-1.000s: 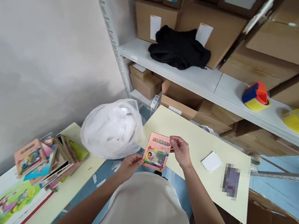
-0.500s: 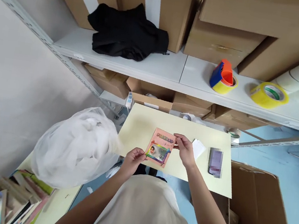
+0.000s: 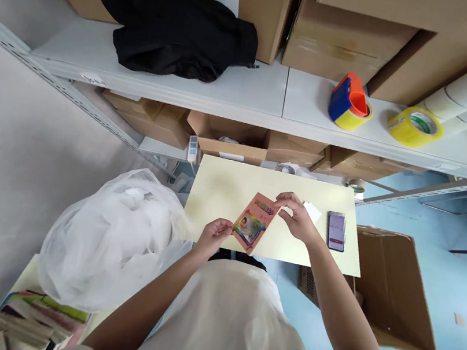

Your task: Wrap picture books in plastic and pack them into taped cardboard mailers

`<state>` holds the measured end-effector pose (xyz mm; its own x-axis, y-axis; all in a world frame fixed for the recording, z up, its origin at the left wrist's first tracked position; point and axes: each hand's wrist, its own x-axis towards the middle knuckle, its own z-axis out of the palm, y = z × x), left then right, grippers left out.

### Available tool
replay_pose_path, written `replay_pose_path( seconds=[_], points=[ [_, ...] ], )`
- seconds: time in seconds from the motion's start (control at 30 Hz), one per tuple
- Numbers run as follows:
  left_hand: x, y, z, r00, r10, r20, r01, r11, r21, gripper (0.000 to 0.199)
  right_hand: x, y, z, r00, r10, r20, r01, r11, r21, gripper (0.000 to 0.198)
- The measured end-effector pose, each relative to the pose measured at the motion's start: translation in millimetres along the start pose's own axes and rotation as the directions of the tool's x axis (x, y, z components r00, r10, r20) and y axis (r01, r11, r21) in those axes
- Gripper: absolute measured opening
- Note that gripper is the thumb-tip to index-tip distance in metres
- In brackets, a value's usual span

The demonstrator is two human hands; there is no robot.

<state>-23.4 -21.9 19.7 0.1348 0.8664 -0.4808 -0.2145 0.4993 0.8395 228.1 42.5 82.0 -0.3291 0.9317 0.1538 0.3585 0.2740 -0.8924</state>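
Observation:
A thin pink book (image 3: 254, 223) with a rainbow-framed picture on its cover is held tilted above the pale yellow table (image 3: 213, 192). My left hand (image 3: 214, 236) pinches its lower left edge between thumb and fingers. At the upper right corner, my right hand (image 3: 298, 218) has its fingertips and thumb round the book's edge. White paper slips (image 3: 311, 211) lie just beyond the right hand, and a phone (image 3: 336, 231) with a lit screen rests farther right on the table.
A large clear bag of white wrapping (image 3: 112, 239) bulges at the left, above stacked books (image 3: 31, 320). The shelf (image 3: 266, 101) ahead carries black clothing (image 3: 181, 27), a tape dispenser (image 3: 352, 102) and yellow tape (image 3: 416, 127). An open carton (image 3: 396, 287) stands on the floor at right.
The book has turned clockwise and tilts more between my hands. My right hand has shifted along its upper right corner. The view has shifted slightly, showing the phone's screen more plainly.

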Motion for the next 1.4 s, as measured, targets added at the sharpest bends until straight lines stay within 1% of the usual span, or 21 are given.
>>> replay_pose_path(
  seconds=[0.03,0.1,0.17,0.2,0.27,0.37,0.43,0.5,0.57,0.63,0.7,0.77,0.83,0.93,1.07,1.17,1.27,1.4],
  points=[
    [2,-3,-3,0.999,0.012,0.030,-0.014,0.999,0.041,0.037,1,-3,3,1.000,-0.003,-0.008,0.003,1.000,-0.012,0.016],
    [3,-9,-9,0.993,0.013,0.115,-0.018,0.999,0.039,0.046,1,-9,11,0.999,0.033,-0.023,-0.034,0.999,-0.020,0.016],
    [3,-11,-15,0.983,0.025,0.180,-0.025,1.000,-0.002,0.057,1,-14,17,0.993,0.109,-0.049,-0.110,0.994,-0.016,0.019],
    [2,-11,-17,0.980,0.046,0.193,-0.048,0.999,0.005,0.058,1,-17,20,0.986,0.153,-0.065,-0.154,0.988,-0.007,0.020],
    [0,-6,-20,0.974,0.115,0.197,-0.134,0.987,0.087,0.052,3,-22,24,0.968,0.232,-0.090,-0.230,0.973,0.035,0.023],
    [-3,7,-20,0.956,0.247,0.155,-0.278,0.932,0.232,0.043,9,-29,28,0.947,0.311,-0.075,-0.300,0.945,0.132,0.028],
    [-5,16,-19,0.947,0.295,0.128,-0.320,0.906,0.277,0.034,13,-33,30,0.941,0.332,-0.069,-0.319,0.935,0.158,0.030],
    [-6,21,-18,0.949,0.299,0.098,-0.315,0.909,0.273,0.028,16,-35,30,0.940,0.329,-0.095,-0.311,0.936,0.169,0.032],
    [-8,22,-18,0.957,0.288,0.045,-0.291,0.930,0.227,0.029,14,-34,31,0.942,0.313,-0.117,-0.283,0.933,0.221,0.037],
    [-10,20,-18,0.959,0.283,-0.029,-0.274,0.946,0.173,0.031,7,-29,31,0.945,0.312,-0.101,-0.270,0.915,0.301,0.043],
    [-12,15,-19,0.963,0.261,-0.068,-0.251,0.959,0.132,0.033,-2,-22,34,0.938,0.338,-0.077,-0.292,0.889,0.352,0.042],
    [-14,10,-21,0.974,0.221,-0.044,-0.217,0.972,0.087,0.035,-10,-14,37,0.922,0.375,-0.097,-0.317,0.874,0.368,0.037],
    [-16,5,-23,0.983,0.185,-0.010,-0.185,0.982,0.035,0.038,-14,-9,41,0.903,0.401,-0.156,-0.320,0.869,0.378,0.034],
    [-17,4,-27,0.986,0.167,-0.026,-0.167,0.986,0.031,0.040,-14,-7,42,0.888,0.411,-0.207,-0.310,0.867,0.390,0.036],
    [-19,11,-29,0.983,0.183,-0.025,-0.178,0.976,0.128,0.036,-10,-11,38,0.889,0.410,-0.205,-0.308,0.866,0.393,0.038],
    [-22,16,-28,0.979,0.202,-0.022,-0.196,0.968,0.156,0.034,-12,-10,37,0.886,0.414,-0.208,-0.303,0.857,0.416,0.039],
    [-24,15,-26,0.980,0.196,-0.018,-0.190,0.968,0.162,0.032,-16,-6,39,0.885,0.423,-0.195,-0.296,0.834,0.465,0.040],
    [-26,8,-26,0.987,0.160,-0.027,-0.156,0.981,0.119,0.033,-24,-2,39,0.904,0.408,-0.125,-0.277,0.784,0.556,0.038]
  ],
)
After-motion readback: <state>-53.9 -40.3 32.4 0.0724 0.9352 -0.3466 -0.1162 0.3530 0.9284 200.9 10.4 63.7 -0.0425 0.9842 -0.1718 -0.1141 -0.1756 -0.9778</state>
